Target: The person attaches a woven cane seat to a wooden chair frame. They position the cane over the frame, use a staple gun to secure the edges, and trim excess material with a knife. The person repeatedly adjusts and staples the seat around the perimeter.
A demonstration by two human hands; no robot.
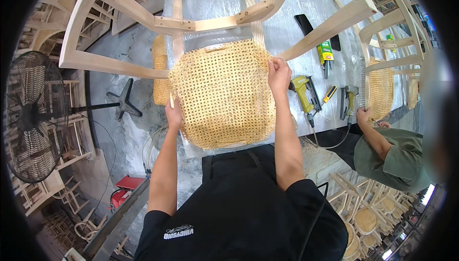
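A chair frame of pale wood (210, 23) lies on the plastic-covered table in front of me, its seat toward me. Woven cane webbing (222, 93) covers the seat, with frayed strands along its edges. At the upper right corner my right hand (279, 77) is closed in a pinch on the edge of the cane webbing. Lower on the opposite side, my left hand (174, 113) grips the left edge, its fingers partly hidden behind the seat.
Right of the chair lie a yellow-green staple gun (305, 94), a yellow-handled tool (330, 93) and a green packet (325, 53). A co-worker's hand (364, 116) touches another cane piece (381, 91). A black fan (33, 117) stands left; several chair frames (368, 218) fill the lower right.
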